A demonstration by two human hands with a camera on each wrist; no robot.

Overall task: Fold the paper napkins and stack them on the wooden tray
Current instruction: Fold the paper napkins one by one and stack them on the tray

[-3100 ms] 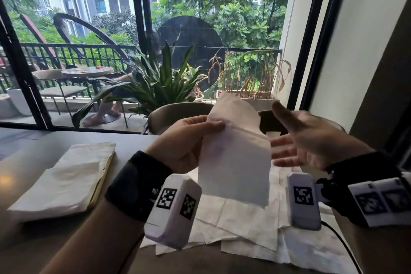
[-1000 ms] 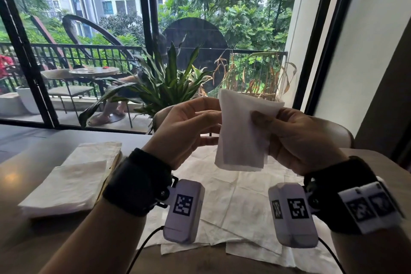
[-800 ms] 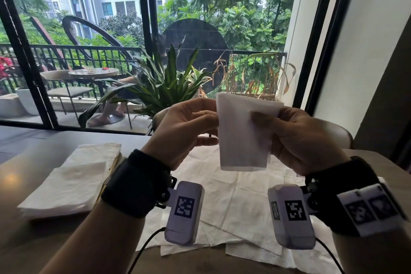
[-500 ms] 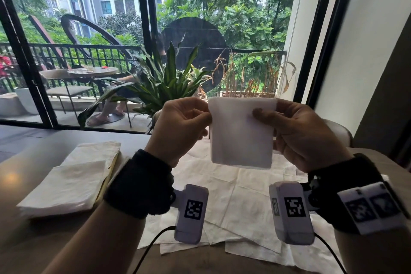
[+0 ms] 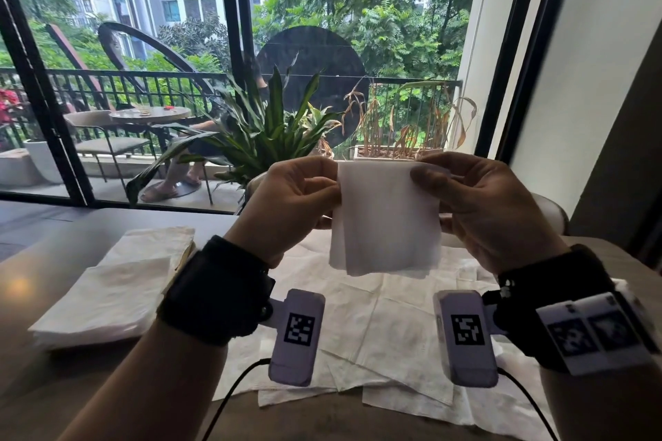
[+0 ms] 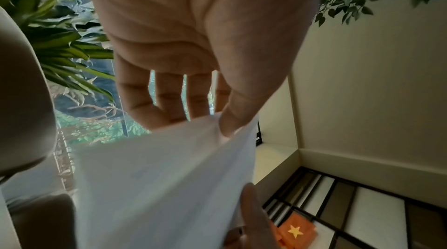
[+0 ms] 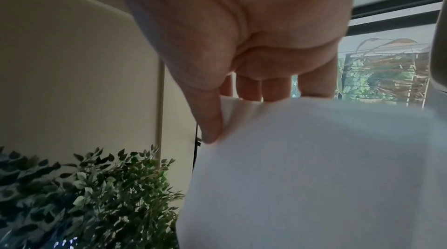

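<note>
A white folded napkin [image 5: 385, 218] hangs in the air above the table, held by its top corners. My left hand [image 5: 297, 200] pinches the top left corner between thumb and fingers; my right hand [image 5: 476, 204] pinches the top right corner. The left wrist view shows the thumb pressing the napkin [image 6: 164, 186] against the fingers. In the right wrist view the thumb pinches the napkin [image 7: 314, 176] edge the same way. A stack of folded napkins [image 5: 111, 290] lies on the wooden tray [image 5: 184, 256] at the left, which is mostly covered.
Several unfolded napkins [image 5: 387, 333] are spread on the table [image 5: 39, 390] below my hands. A potted plant [image 5: 265, 132] and a chair back [image 5: 548, 211] stand beyond the table's far edge, before the window.
The napkin went from a long half-fold held by the left hand alone to a smaller fold. Both hands now hold its top corners level; it squared up over the last second.
</note>
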